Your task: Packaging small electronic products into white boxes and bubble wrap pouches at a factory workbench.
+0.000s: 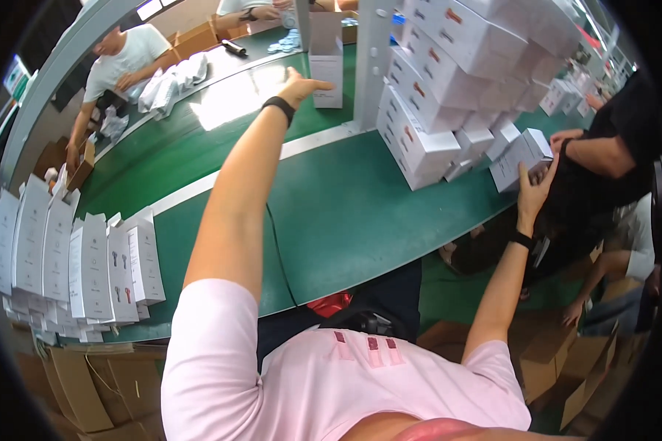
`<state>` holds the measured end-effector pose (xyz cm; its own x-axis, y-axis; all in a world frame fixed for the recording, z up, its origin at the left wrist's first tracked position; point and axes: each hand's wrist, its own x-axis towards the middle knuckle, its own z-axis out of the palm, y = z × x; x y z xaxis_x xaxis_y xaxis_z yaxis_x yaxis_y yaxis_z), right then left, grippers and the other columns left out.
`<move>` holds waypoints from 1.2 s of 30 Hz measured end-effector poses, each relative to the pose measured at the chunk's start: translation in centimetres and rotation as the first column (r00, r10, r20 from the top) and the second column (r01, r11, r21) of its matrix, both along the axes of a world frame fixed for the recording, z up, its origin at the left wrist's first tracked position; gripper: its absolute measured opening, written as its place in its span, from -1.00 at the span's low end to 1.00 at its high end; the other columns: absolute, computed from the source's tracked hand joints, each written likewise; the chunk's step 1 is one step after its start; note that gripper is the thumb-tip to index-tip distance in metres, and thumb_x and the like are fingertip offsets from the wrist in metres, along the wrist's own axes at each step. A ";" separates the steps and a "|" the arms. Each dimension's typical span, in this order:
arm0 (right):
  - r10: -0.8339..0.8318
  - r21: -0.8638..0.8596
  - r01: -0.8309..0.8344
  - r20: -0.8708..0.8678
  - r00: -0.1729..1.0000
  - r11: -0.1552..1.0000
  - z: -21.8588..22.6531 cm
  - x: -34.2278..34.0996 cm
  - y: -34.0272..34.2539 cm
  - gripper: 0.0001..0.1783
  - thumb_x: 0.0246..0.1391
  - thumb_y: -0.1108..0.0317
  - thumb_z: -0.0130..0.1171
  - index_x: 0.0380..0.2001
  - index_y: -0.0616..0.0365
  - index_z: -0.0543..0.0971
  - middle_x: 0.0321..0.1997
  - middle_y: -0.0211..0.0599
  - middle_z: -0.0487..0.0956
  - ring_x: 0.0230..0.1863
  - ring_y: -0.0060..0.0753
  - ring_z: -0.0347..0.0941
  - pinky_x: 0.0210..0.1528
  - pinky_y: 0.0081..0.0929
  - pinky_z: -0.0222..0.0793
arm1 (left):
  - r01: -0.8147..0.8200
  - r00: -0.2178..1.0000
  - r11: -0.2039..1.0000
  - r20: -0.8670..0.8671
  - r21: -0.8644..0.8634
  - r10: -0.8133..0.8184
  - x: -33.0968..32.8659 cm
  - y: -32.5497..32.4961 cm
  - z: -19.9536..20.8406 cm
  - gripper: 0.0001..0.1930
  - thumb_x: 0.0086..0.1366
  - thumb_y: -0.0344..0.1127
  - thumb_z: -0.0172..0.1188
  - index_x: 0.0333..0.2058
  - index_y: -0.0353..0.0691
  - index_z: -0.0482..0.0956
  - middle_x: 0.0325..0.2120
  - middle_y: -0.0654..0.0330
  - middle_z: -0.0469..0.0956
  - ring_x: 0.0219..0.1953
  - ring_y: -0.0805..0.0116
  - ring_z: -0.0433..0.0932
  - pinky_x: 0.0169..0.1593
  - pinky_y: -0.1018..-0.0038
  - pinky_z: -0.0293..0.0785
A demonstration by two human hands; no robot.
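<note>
My left hand (301, 87) is stretched far forward with its fingers spread. One finger reaches across the face of an upright white box (327, 82) with raised top flaps, standing on the green conveyor belt. Whether that finger presses on the box I cannot tell. On the right, my right hand (535, 189) has its thumb and fingers around the near end of a closed white box (513, 163), tilted at the table's edge beside a tall stack. A co-worker's hand is close to the same box.
Stacked white boxes (426, 95) rise at the right, near a grey metal post (371, 66). Several open-topped white boxes (88, 264) line the left end of the green table (324, 213). A black cable (276, 242) crosses the table. People work across the belt and on the right.
</note>
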<state>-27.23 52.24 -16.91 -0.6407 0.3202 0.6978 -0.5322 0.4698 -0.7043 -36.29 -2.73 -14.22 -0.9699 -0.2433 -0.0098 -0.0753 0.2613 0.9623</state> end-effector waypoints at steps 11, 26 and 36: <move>-0.254 -0.071 0.254 0.010 0.967 0.965 2.0 7.5 -5.3 -0.04 0.10 0.40 0.32 0.41 0.18 -0.06 0.30 0.11 0.28 0.14 -0.09 0.43 0.17 -0.28 0.36 | 0.011 0.974 0.992 -0.222 -0.128 -0.040 0.1 -1.2 1.2 0.11 -0.18 -0.21 0.57 0.26 -0.50 0.03 -0.06 -0.06 0.56 -0.01 0.15 0.57 0.10 0.36 0.46; 0.543 0.176 -0.526 -0.067 0.837 0.832 7.3 15.8 -22.1 -0.30 0.18 0.56 0.11 0.31 0.39 0.06 0.06 -0.04 0.50 -0.21 -0.42 0.54 0.01 -0.48 0.40 | 0.099 0.871 0.162 -0.007 0.982 -0.491 37.6 -6.1 1.9 -0.44 0.42 0.10 -0.05 0.23 -0.14 0.36 0.02 0.07 0.54 -0.06 0.22 0.61 -0.02 0.31 0.56; 0.624 0.359 -0.830 0.546 0.558 0.428 6.3 11.9 -33.2 -0.22 0.04 0.42 0.29 0.34 0.14 0.23 0.12 -0.04 0.48 -0.21 -0.41 0.52 -0.05 -0.44 0.45 | -0.318 0.855 0.860 0.512 0.399 0.078 44.5 -6.9 5.8 -0.39 0.37 0.14 0.06 0.03 -0.38 0.52 -0.26 0.16 0.65 -0.35 0.45 0.65 -0.32 0.59 0.56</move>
<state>-15.31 19.01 -10.62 -0.6302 -0.7190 0.2929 -0.6800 0.3290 -0.6552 8.21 -9.64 -8.40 -0.7480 -0.2804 -0.6015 -0.5414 -0.2664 0.7974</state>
